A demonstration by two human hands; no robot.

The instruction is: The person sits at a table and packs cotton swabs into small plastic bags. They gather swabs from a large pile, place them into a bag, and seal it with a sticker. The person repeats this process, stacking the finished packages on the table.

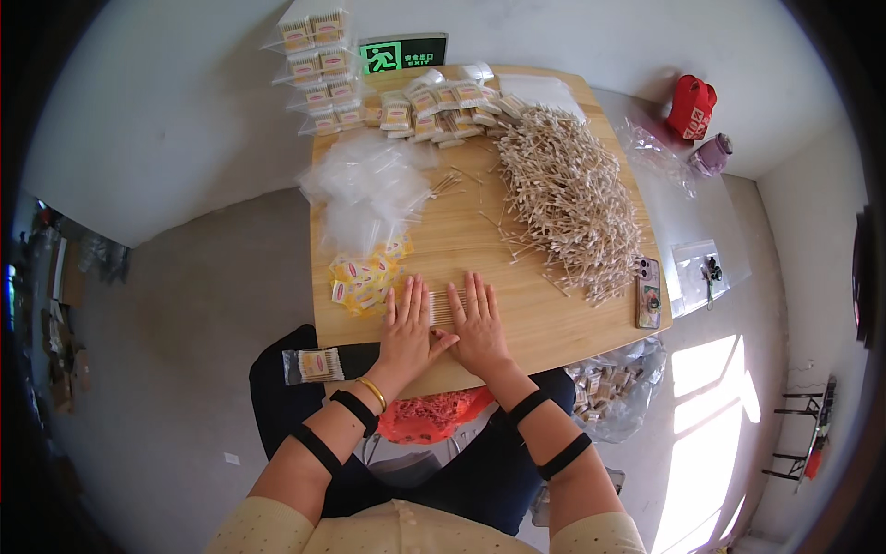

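A row of cotton swabs [444,308] lies side by side near the front of the wooden table. My left hand [406,331] is flat at its left end, fingers stretched forward. Against the right end rests my right hand [478,325], also flat, its fingers pointing away from me. My thumbs meet just below the row. Both hands are open, with the swabs between them. Small yellow and white printed cards [365,279] are scattered by my left fingertips. Beyond the cards lies a heap of clear plastic bags [369,180]. A large loose pile of cotton swabs [572,198] covers the table's right side.
Filled swab packets [448,100] are heaped at the far edge, beside stacked packets [318,69]. A phone [648,294] lies at the right edge. One swab packet [319,366] rests by my left thigh. A clear bag of packets [609,392] hangs below the table at right.
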